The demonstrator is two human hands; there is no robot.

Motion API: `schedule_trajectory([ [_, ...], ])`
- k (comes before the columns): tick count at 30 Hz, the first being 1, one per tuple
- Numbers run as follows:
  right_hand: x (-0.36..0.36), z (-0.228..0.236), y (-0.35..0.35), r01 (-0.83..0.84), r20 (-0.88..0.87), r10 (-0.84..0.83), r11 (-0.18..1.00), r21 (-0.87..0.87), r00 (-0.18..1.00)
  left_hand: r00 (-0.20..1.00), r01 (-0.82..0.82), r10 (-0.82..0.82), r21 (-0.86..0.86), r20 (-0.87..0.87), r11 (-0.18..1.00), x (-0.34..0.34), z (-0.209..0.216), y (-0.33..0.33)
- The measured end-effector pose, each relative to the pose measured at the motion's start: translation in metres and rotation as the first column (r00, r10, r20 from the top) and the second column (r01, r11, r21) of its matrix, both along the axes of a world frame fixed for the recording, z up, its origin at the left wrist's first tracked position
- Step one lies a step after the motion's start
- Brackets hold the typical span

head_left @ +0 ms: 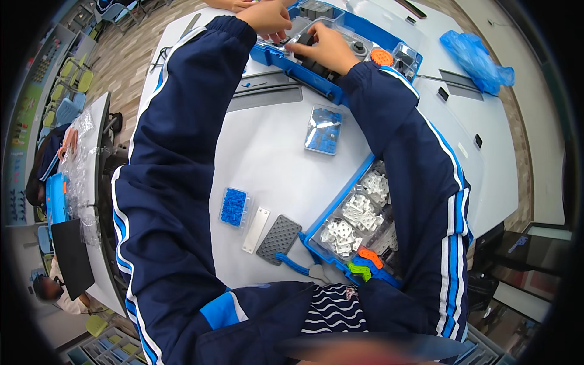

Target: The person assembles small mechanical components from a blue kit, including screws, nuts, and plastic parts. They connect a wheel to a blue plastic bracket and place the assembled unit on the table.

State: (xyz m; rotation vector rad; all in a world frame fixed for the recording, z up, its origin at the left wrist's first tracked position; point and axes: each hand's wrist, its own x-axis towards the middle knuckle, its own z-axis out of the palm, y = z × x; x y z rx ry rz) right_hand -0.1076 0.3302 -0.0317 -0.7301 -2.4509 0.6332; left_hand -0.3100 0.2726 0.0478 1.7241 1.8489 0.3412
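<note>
At the far side of the table, both my hands reach into an open blue case (pixel 331 91) of parts. My right hand (pixel 333 50) closes its thumb and fingers around a black part (pixel 304 44); its exact kind is partly hidden by the fingers. Just to the left, my left hand (pixel 267 17) hangs over the case edge with loosely bent fingers, slightly apart, and nothing visible in them. An orange wheel-like disc (pixel 381 57) and a grey-black round part (pixel 359 48) lie in the case, right of my right hand.
Nearer lie clear boxes of blue pieces (pixel 323 130) (pixel 233 207), a white strip (pixel 255 230), a grey perforated plate (pixel 278 239) and blue-handled pliers (pixel 298 266). A second blue case (pixel 337 207) holds white connectors. A blue plastic bag (pixel 477 61) lies right. Another person's hand (pixel 234 5) rests beyond.
</note>
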Motion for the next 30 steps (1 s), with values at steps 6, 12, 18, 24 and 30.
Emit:
schedule_trajectory([
  [6, 0.001, -0.002, 0.013, -0.037, 0.206, 0.054, 0.996, -0.086, 0.977, 0.998, -0.056, 0.056, 0.008, 0.035, 0.998, 0.013, -0.014, -0.028],
  [12, 0.021, -0.002, 0.024, -0.128, 0.177, 0.101, 0.981, 0.146, 0.979, 0.997, -0.061, 0.063, 0.036, -0.048, 0.997, 0.037, -0.019, -0.025],
  [18, 0.022, -0.005, 0.031, -0.186, 0.171, 0.167, 0.977, 0.103, 0.971, 0.992, -0.042, 0.043, 0.009, -0.121, 0.999, 0.064, -0.046, -0.031],
  [24, -0.004, 0.025, 0.031, -0.112, -0.005, 0.115, 0.973, 0.200, 0.993, 0.982, -0.073, 0.105, 0.197, -0.159, 0.978, 0.089, -0.064, -0.047],
  [30, -0.128, 0.032, -0.013, -0.326, 0.124, 0.303, 0.903, 0.281, 0.945, 0.979, -0.116, 0.178, 0.445, -0.099, 0.888, 0.107, -0.103, -0.048],
])
